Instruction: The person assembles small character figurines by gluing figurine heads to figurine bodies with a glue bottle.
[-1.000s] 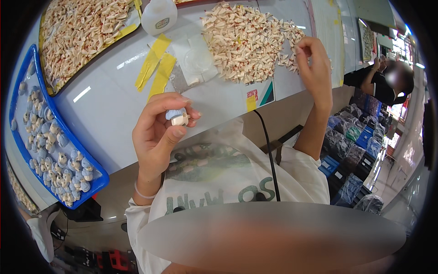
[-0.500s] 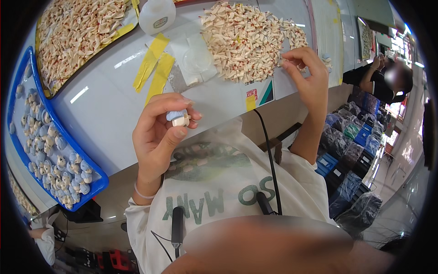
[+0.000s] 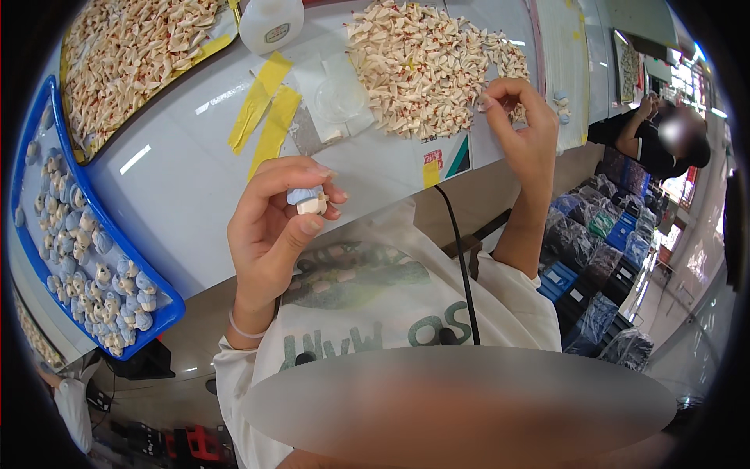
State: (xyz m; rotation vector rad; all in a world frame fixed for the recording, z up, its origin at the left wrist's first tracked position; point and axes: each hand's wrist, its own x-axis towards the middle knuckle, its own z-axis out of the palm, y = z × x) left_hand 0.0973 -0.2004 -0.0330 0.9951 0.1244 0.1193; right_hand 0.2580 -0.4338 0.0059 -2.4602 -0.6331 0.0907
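Observation:
My left hand (image 3: pixel 266 223) is closed round a small figurine piece (image 3: pixel 308 200) with a pale blue top and a cream lower part, held between thumb and fingers above the table's near edge. My right hand (image 3: pixel 525 129) is at the right edge of a pile of small cream pointed pieces (image 3: pixel 422 74), some with reddish marks. Its thumb and index finger are pinched together; whatever is between them is too small to make out. Another blue and cream piece (image 3: pixel 561 108) stands to the right of this hand.
A blue tray (image 3: pixel 173 306) of similar blue and cream pieces lies at the left. Behind it is a yellow-edged tray (image 3: pixel 215 53) heaped with cream pieces. A whitish bottle (image 3: pixel 269 25), a clear round dish (image 3: pixel 341 100) and yellow tape (image 3: pixel 273 129) are mid-table. A black cable (image 3: pixel 462 258) hangs in front.
My right hand has shifted slightly left with its fingers still pinched, uncovering more of the piece to its right. My left hand keeps the figurine piece in nearly the same place.

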